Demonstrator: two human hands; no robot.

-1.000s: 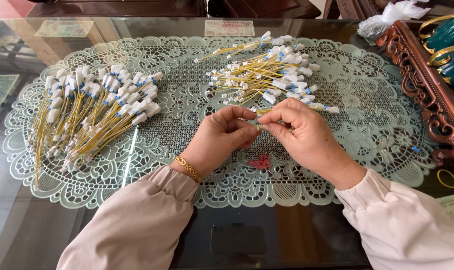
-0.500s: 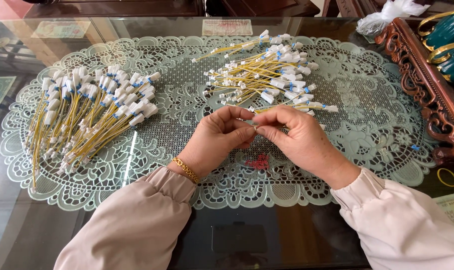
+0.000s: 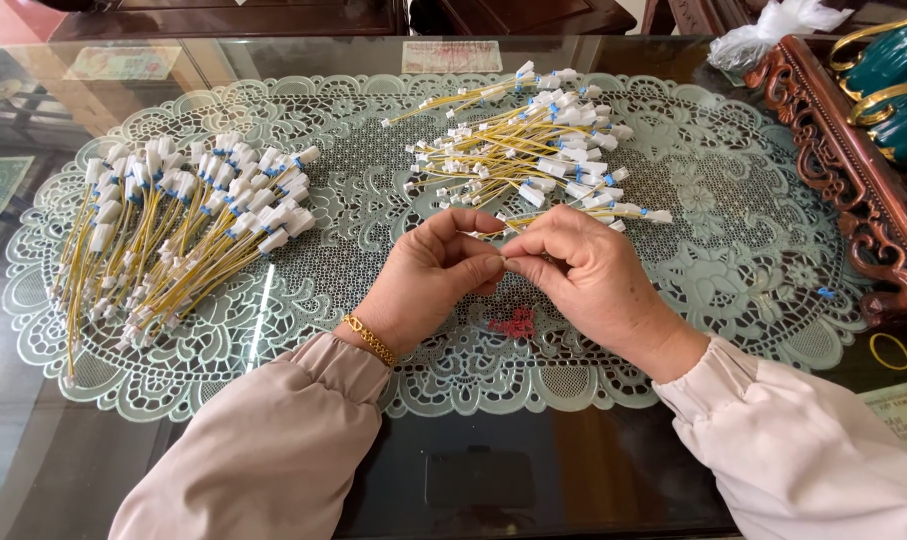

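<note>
My left hand (image 3: 428, 280) and my right hand (image 3: 588, 280) meet fingertip to fingertip over the middle of a pale green lace mat (image 3: 733, 250). Both pinch one thin yellow wire (image 3: 508, 262) with a small white connector at its far end. A loose heap of the same yellow wires with white and blue connectors (image 3: 533, 150) lies just beyond my hands. A neater, fanned bundle of such wires (image 3: 173, 230) lies at the left of the mat. A small pile of tiny red pieces (image 3: 515, 324) sits on the mat under my hands.
The mat lies under a glass tabletop (image 3: 473, 490). A carved dark wooden stand (image 3: 853, 190) with teal and gold vessels (image 3: 898, 90) borders the right side. A clear plastic bag (image 3: 773, 30) lies at the back right, a yellow rubber band (image 3: 889, 351) at the right edge.
My hands have stayed in the same spot, with the fingertips shifting slightly on the wire. The two heaps of wires have not moved.
</note>
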